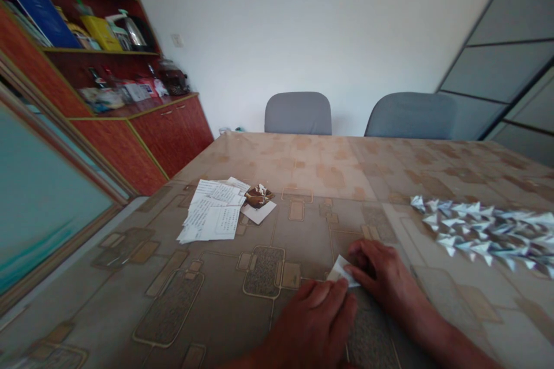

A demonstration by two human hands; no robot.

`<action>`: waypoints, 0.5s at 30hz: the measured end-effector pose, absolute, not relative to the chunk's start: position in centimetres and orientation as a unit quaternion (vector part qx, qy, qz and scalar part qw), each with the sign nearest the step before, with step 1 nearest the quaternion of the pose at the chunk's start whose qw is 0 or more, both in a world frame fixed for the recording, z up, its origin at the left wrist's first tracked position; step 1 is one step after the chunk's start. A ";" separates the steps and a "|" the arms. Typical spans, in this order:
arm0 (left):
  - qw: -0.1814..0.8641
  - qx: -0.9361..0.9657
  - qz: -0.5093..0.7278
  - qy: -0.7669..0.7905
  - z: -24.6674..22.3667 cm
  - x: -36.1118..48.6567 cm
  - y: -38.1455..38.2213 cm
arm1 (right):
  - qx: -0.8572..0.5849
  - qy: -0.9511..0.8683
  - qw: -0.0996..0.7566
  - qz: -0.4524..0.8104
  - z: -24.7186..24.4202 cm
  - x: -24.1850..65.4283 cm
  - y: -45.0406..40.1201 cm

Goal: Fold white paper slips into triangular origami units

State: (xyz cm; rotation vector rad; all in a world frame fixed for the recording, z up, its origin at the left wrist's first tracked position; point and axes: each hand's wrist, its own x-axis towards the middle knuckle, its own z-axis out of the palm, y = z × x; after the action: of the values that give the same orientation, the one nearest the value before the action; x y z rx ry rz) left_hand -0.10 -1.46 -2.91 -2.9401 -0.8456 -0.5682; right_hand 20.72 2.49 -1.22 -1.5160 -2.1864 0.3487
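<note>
A small piece of folded white paper (340, 268) lies on the patterned tablecloth, between my two hands. My left hand (312, 323) presses the paper's near edge with its fingertips, fingers curled and close together. On the far right side of the paper, my right hand (385, 275) pinches it, the thumb on top and the fingers bent behind. My fingers cover part of the paper, so its full shape is hidden.
A stack of printed paper sheets (214, 212) lies to the left, beside a brown crumpled item (259, 196) on a white square (258, 213). Rows of folded pointed paper pieces (489, 230) lie on the right. Two grey chairs (298, 113) stand beyond the table.
</note>
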 end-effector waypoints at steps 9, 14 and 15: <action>-0.077 -0.943 -0.130 -0.298 -1.6 0.1 -0.7 | -0.549 -0.786 0.252 0.135 -1.2 20.9 3.0; -0.078 -0.943 -0.141 -0.291 -2.0 0.0 -0.4 | -0.570 -0.733 0.323 0.181 -0.5 22.2 2.8; -0.077 -0.944 -0.145 -0.288 -2.0 0.0 -0.3 | -0.582 -0.719 0.341 0.165 -0.5 22.4 2.6</action>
State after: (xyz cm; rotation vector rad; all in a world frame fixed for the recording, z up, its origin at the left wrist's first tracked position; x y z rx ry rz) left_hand 0.03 -0.30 -2.05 -3.1198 -0.9519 -0.4783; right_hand 22.44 2.55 -0.53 -1.5142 -1.8718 0.4305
